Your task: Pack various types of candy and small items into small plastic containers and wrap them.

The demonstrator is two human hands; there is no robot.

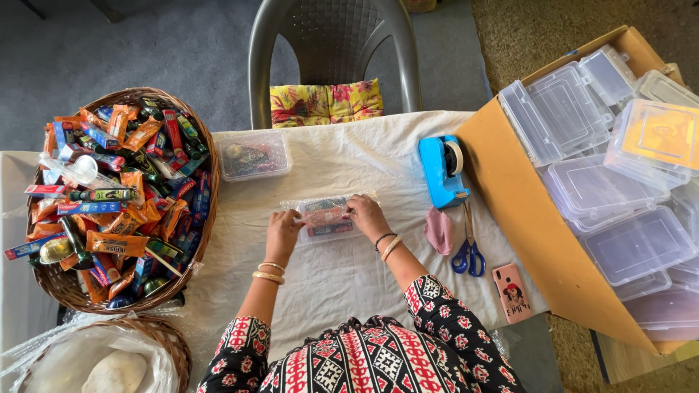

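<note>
A small clear plastic box filled with colourful packets lies on the white cloth in front of me. My left hand presses its left end. My right hand grips its right end. Both hands rest on the box, fingers curled over its edges. Bangles circle both wrists.
A wicker basket full of packets and tubes sits at the left. Another filled clear box lies behind. A blue tape dispenser, blue scissors, pink cloth, phone and cardboard box of empty boxes are right. A grey chair stands opposite.
</note>
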